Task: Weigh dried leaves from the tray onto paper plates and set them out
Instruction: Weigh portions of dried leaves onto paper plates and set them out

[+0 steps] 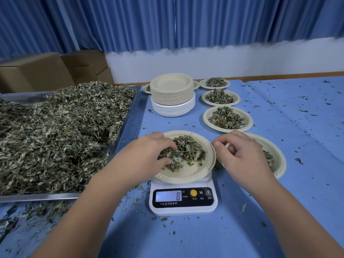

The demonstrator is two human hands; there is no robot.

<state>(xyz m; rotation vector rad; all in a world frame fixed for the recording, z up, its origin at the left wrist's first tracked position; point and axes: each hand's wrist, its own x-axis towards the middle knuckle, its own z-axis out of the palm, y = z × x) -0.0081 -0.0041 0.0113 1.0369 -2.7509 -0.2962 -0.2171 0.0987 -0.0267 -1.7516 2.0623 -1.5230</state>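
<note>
A paper plate (186,172) with a small heap of dried leaves (188,149) sits on a white kitchen scale (183,202) whose display reads 8. My left hand (147,153) reaches into the plate from the left, its fingers curled into the leaves. My right hand (243,157) hovers at the plate's right rim with curled fingers and its thumb tip close to the rim; I see nothing held in it. On the left, a metal tray (134,116) is piled high with dried leaves (55,127).
My right hand partly covers another plate (277,157) of leaves. Three filled plates (228,119) line up behind it, beside a tall stack of empty plates (172,95). Leaf crumbs litter the blue tablecloth (288,127). Cardboard boxes (37,71) stand behind the tray.
</note>
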